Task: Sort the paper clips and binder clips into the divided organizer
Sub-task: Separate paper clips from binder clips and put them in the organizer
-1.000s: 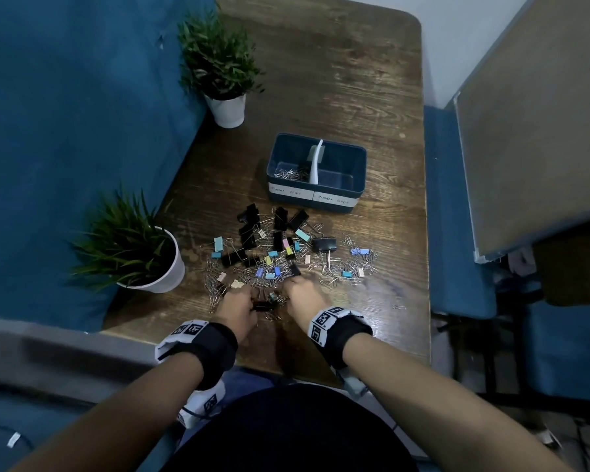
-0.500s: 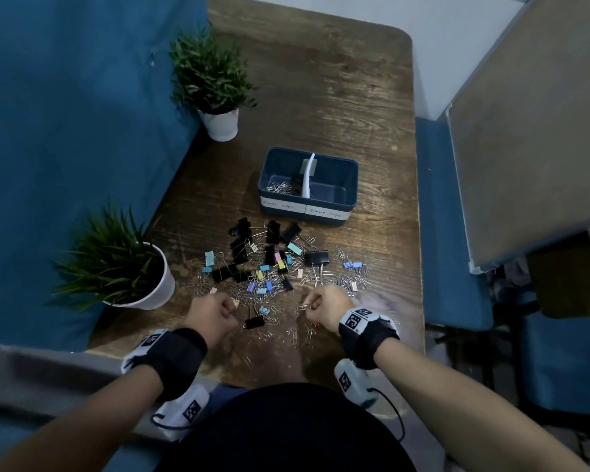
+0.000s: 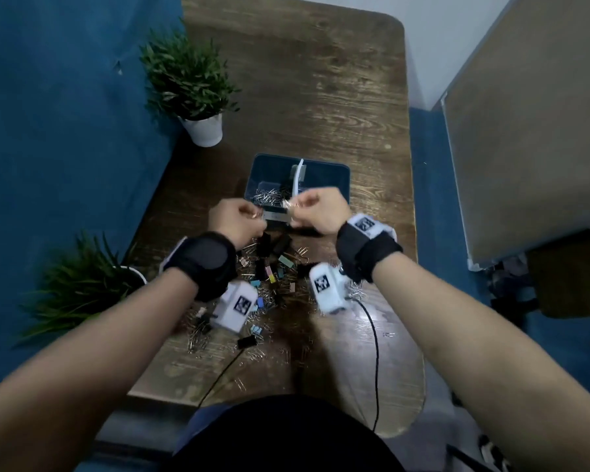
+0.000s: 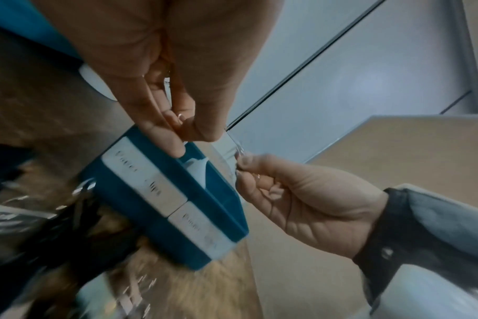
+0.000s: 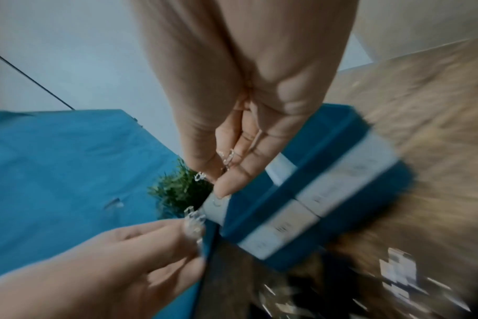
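Over the near edge of the dark blue plastic divided organizer (image 3: 334, 175), the left hand (image 3: 237, 221) and right hand (image 3: 321, 209) each pinch small silver wire paper clips (image 5: 228, 158) in curled fingers (image 4: 175, 146), ready to drop them into its left side

Head view: high, looking down over the table (image 3: 321, 80). Wrist views: close, low, facing forward, sharing the organizer (image 4: 178, 237) front.

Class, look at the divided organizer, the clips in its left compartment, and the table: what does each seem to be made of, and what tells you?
Divided organizer: probably plastic; smooth, even dark-blue walls, moulded rim.
Paper clips: likely metal wire; thin, silvery, glinting.
Table: wood or wood-look laminate; brown grain pattern, which one is unclear.
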A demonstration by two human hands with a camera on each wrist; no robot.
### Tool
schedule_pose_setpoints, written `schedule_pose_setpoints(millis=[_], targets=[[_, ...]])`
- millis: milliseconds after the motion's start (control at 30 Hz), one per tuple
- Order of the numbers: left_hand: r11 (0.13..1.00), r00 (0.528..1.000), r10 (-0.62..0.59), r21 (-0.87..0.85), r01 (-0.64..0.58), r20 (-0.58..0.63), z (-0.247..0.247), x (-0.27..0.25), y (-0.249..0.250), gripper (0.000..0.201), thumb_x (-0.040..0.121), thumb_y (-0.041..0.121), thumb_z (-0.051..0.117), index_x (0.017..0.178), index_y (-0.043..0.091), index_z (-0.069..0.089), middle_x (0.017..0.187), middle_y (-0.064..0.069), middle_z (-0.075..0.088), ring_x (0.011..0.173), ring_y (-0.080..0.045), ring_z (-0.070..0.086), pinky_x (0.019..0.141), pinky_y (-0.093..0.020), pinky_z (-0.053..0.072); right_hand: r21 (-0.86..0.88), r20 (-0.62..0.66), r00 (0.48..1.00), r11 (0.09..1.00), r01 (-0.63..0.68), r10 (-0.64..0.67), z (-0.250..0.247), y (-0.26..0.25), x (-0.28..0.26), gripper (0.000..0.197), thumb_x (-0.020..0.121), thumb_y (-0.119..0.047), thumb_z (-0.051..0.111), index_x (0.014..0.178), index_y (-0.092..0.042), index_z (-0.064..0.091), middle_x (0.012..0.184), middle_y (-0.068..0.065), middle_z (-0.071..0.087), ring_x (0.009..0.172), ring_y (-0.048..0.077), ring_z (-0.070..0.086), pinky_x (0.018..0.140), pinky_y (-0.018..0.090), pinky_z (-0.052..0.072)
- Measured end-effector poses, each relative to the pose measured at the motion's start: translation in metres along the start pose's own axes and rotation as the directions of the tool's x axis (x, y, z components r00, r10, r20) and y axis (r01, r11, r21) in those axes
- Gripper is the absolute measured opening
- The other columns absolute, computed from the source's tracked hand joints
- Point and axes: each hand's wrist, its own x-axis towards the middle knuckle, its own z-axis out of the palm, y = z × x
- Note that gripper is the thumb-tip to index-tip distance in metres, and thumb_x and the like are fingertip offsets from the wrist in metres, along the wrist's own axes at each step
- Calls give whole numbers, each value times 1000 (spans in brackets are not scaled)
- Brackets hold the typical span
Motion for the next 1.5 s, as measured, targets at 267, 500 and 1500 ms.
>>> schedule_pose_setpoints(millis=[267,500,1500], targets=[[999,993,-45,12,46,-107,4,62,24,20,72,13,73,92,14,74,93,-3,72,87,-12,66,81,-21,51,-23,-193,980,999,35,-39,15,-24,61,7,80,-11,76,86,-15,76,84,1,73,79,12,70,85,28,56],[999,996,45,5,-45,-71,10,53,-3,20,84,12,63,100,19,72,104,0,71,95,-11,64,91,-20,47,-311,-28,980,933,179,-197,-3,4,24,25,86,-10,69,110,-15,72,108,1,72,99,8,66,97,22,48],[600,674,437,366,-712,596,84,-59,-97,33,91,8,44,122,13,56,115,0,54,108,-16,45,95,-29,44,-536,-69,996,839,-90,63,-26,168,-93,9,86,-18,69,85,-25,64,95,-6,65,84,7,60,83,27,54]])
